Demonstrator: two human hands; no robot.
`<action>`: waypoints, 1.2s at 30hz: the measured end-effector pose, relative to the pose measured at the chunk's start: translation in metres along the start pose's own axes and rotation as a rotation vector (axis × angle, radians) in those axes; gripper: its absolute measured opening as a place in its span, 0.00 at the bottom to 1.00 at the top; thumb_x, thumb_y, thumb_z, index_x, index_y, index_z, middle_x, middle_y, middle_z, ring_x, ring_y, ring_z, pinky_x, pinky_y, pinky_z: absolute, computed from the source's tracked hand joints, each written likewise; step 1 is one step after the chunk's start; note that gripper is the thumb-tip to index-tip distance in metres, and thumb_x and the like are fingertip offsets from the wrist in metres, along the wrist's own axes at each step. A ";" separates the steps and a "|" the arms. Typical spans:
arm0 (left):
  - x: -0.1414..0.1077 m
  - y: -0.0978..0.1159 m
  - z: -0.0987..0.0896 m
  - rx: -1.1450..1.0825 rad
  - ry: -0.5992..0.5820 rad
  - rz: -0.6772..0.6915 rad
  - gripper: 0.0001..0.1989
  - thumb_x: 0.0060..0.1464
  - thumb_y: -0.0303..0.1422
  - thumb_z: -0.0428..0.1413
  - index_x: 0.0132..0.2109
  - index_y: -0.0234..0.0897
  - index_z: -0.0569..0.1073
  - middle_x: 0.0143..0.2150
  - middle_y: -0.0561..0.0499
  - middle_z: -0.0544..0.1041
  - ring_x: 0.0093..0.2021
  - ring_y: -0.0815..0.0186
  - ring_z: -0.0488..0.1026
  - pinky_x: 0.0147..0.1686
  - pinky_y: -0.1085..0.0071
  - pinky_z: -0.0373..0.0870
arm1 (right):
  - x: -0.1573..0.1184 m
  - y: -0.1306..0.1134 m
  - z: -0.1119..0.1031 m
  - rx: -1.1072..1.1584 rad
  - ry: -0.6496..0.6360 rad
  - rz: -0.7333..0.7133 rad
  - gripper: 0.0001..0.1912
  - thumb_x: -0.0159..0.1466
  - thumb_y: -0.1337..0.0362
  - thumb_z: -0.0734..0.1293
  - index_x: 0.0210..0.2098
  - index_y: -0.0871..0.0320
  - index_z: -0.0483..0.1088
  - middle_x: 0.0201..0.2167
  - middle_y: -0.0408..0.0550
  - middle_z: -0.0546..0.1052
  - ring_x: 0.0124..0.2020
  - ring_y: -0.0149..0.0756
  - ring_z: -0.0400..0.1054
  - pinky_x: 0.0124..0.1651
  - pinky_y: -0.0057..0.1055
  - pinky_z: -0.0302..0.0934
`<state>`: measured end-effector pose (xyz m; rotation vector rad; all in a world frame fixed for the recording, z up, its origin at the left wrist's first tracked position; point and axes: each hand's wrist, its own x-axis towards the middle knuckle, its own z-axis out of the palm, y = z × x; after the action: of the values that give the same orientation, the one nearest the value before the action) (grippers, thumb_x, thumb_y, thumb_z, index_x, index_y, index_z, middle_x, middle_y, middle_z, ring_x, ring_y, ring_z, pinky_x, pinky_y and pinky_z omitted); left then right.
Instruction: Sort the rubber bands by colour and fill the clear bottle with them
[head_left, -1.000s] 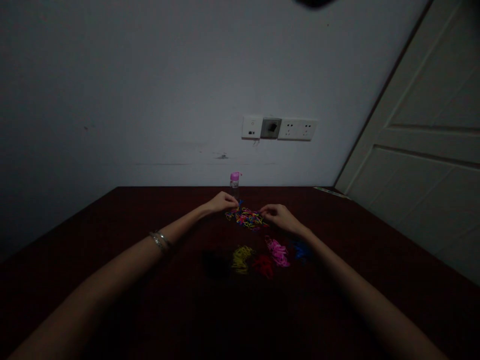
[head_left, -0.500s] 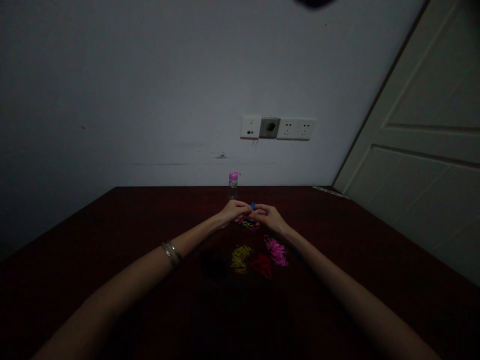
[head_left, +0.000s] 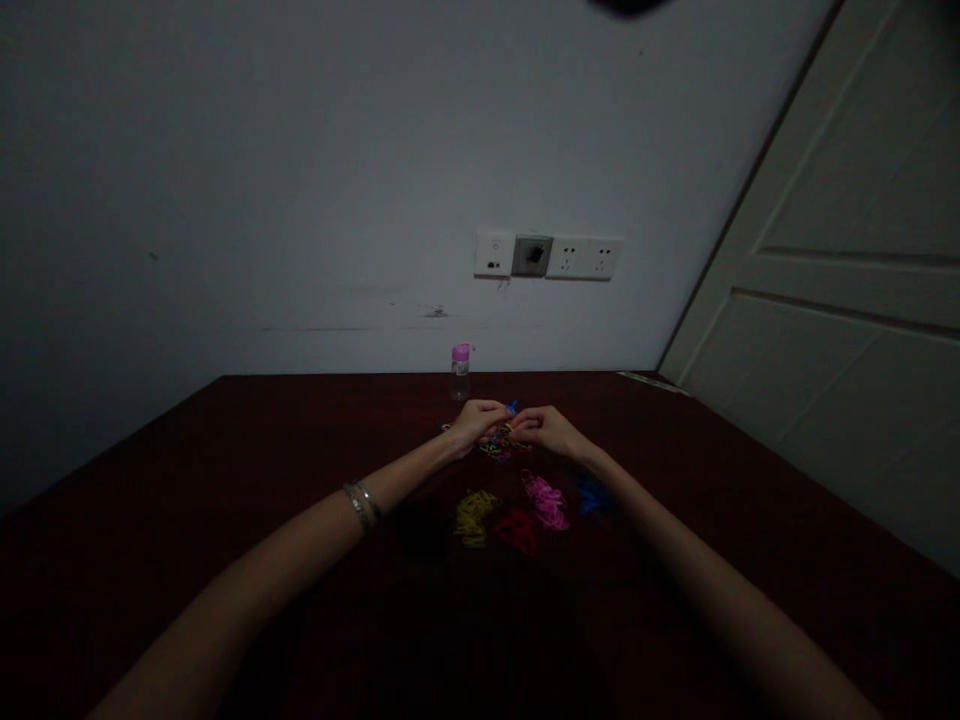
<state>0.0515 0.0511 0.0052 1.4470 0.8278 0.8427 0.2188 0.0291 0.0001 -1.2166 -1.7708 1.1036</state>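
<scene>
Fingers of my left hand (head_left: 480, 422) are pinched on a small blue band (head_left: 512, 407) near the middle of the dark table. My right hand (head_left: 546, 430) is just to its right, fingertips pressed together at a small yellow band (head_left: 506, 428). Beneath both hands lies a mixed heap of coloured bands (head_left: 493, 451). Nearer to me are a yellow pile (head_left: 474, 517), a red pile (head_left: 517, 530) and a pink pile (head_left: 547, 502). A blue pile (head_left: 590, 494) lies beside my right forearm.
A clear bottle with a pink cap (head_left: 460, 372) stands behind my left hand. The dark red table (head_left: 315, 430) meets a wall with sockets (head_left: 583, 258). At the right is a pale panelled door (head_left: 832, 350). A flat strip (head_left: 651, 383) lies at the back right edge.
My left hand has moved slightly right. The hands' fingertips have come a little apart, with yellow now showing between them. The blue pile by my right forearm has come into clearer view.
</scene>
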 end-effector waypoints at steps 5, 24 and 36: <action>0.003 -0.004 0.001 0.037 -0.005 0.002 0.12 0.43 0.37 0.55 0.29 0.31 0.71 0.14 0.61 0.56 0.12 0.80 0.47 0.14 0.78 0.40 | -0.001 0.010 -0.005 -0.188 -0.024 -0.028 0.09 0.48 0.68 0.66 0.30 0.63 0.71 0.24 0.45 0.75 0.25 0.29 0.66 0.28 0.24 0.59; 0.002 0.003 0.086 0.674 -0.487 0.297 0.15 0.42 0.28 0.56 0.40 0.31 0.75 0.21 0.55 0.69 0.21 0.74 0.61 0.22 0.79 0.55 | -0.019 0.018 -0.109 -0.410 0.325 -0.053 0.11 0.48 0.66 0.67 0.32 0.62 0.73 0.31 0.51 0.76 0.32 0.39 0.68 0.36 0.33 0.61; 0.005 0.021 -0.024 0.531 -0.077 0.215 0.13 0.43 0.29 0.52 0.37 0.29 0.75 0.24 0.52 0.70 0.23 0.74 0.62 0.24 0.78 0.57 | -0.015 0.009 -0.075 -0.391 -0.019 -0.017 0.11 0.49 0.69 0.62 0.32 0.62 0.73 0.27 0.48 0.76 0.29 0.33 0.68 0.32 0.28 0.60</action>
<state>0.0327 0.0662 0.0275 2.0513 0.8875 0.7502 0.2935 0.0350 0.0198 -1.4153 -2.0722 0.7797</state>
